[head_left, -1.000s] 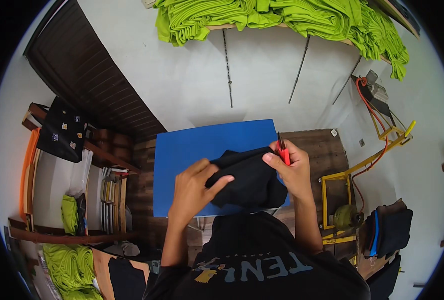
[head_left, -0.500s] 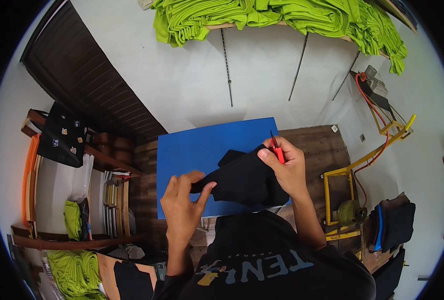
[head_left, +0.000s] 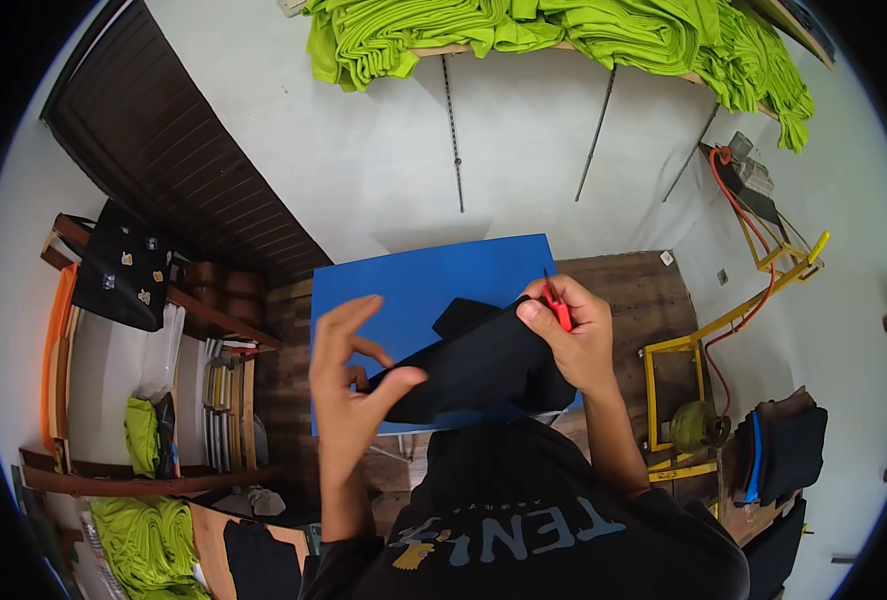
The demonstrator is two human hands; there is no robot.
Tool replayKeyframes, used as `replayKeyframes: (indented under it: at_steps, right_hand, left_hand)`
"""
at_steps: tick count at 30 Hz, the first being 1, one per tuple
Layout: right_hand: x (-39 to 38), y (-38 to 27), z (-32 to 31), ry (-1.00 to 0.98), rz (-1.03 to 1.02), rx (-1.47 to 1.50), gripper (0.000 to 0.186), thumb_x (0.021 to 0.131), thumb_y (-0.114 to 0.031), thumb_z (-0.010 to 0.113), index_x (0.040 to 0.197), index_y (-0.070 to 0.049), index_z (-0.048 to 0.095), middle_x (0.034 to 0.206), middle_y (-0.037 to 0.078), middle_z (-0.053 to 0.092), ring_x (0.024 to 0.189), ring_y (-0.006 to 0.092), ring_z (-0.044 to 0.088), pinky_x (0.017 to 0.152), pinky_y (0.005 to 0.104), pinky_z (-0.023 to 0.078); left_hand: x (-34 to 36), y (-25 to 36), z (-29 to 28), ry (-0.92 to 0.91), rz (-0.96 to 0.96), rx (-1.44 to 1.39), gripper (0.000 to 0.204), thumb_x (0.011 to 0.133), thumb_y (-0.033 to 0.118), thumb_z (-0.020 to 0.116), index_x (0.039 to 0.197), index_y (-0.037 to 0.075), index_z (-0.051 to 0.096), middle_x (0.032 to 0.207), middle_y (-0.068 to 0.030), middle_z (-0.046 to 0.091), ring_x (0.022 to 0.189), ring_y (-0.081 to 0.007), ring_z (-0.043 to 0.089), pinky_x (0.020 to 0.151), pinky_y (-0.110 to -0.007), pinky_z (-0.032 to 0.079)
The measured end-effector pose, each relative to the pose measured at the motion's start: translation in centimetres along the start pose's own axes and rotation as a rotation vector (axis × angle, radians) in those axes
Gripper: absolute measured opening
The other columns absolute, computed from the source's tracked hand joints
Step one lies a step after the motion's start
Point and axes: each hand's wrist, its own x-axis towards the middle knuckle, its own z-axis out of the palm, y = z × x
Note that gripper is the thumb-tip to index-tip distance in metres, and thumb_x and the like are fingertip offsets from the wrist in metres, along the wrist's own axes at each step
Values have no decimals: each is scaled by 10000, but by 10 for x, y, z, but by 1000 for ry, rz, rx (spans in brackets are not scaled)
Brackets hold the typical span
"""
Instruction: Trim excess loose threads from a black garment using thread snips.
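Note:
A piece of black cloth (head_left: 474, 362) is held up over the near part of a blue table (head_left: 394, 285). At its left end my left hand (head_left: 349, 385) grips the edge between thumb and lower fingers, with the upper fingers raised off the fabric. My right hand (head_left: 584, 335) pinches the upper right corner. Tucked in that same hand are small red-handled snips (head_left: 558, 303), their dark blades pointing up and away. The lower part of the cloth hangs close to my black shirt, and a folded flap of it shows on the far side.
Lime-green garments (head_left: 604, 35) are piled on a wall shelf at the back. Left, a wooden rack (head_left: 144, 487) holds a black bag (head_left: 124, 270). A yellow metal frame (head_left: 679, 400) stands right, near folded dark cloth (head_left: 792, 450). More green garments (head_left: 144, 545) lie lower left.
My left hand has shifted slightly left, its upper fingers lifting and spreading from the cloth. The cloth's left end has moved down and left. My right hand stays almost in place.

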Motion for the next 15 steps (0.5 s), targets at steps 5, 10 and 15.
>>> replayKeyframes:
  at_steps: [5, 10, 15]
  right_hand:
    - [0, -2, 0, -23, -9, -25, 159, 862, -137, 717, 899, -5, 637, 761, -9, 621, 715, 34, 523, 662, 194, 438]
    - [0, 0, -4, -27, -28, -72, 128, 859, -96, 707, 903, 1, 635, 767, -17, 614, 700, 28, 513, 637, 186, 415]
    - [1, -1, -8, -11, -9, -65, 148, 858, -119, 715, 898, 1, 639, 765, -13, 622, 709, 33, 521, 652, 195, 430]
  left_hand:
    - [-2, -3, 16, -133, 123, 522, 323, 699, 286, 800, 935, 78, 724, 727, -11, 555, 614, -175, 499, 498, -293, 367]
    - [4, 26, 7, -231, 303, 693, 239, 676, 286, 805, 713, 82, 687, 966, -44, 606, 887, -220, 571, 668, -347, 412]
    - [5, -10, 8, -709, 378, 199, 307, 722, 230, 774, 592, 30, 580, 1311, -108, 521, 1340, -349, 379, 962, -517, 365]
